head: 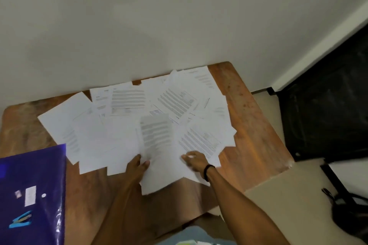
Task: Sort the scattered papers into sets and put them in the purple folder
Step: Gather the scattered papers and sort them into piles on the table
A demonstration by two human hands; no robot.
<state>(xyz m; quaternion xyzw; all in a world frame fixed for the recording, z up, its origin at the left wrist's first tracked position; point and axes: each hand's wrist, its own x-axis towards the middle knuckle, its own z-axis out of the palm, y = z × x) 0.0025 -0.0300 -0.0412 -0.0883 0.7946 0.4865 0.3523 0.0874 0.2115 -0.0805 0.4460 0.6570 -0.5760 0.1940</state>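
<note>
You are working at a wooden desk (249, 125) that is standing against a pale wall (139, 26). The folder (35, 175) is lying flat on the desk's near left corner, with a blue stapler (21, 220) sitting on its cover. The papers (127, 99) are lying in a loose, overlapping fan to the right of the folder and beyond it toward the wall, and none of them are inside it yet.

Your left grip (137, 166) is pinching the near edge of one printed sheet (159, 157) a little right of the folder, thumb on top, and that sheet is bowing up off the pile. Your right grip (196, 162) is resting on the papers farther right of the folder. Blur is hiding its fingers, so I cannot tell whether they are lying flat or pinching.

The sheets are looking light, floppy and slick against one another, so they are likely to slide and droop if you are taking them by a corner alone. Taking each along a long edge while the other grip is steadying the pile is looking safer.
</note>
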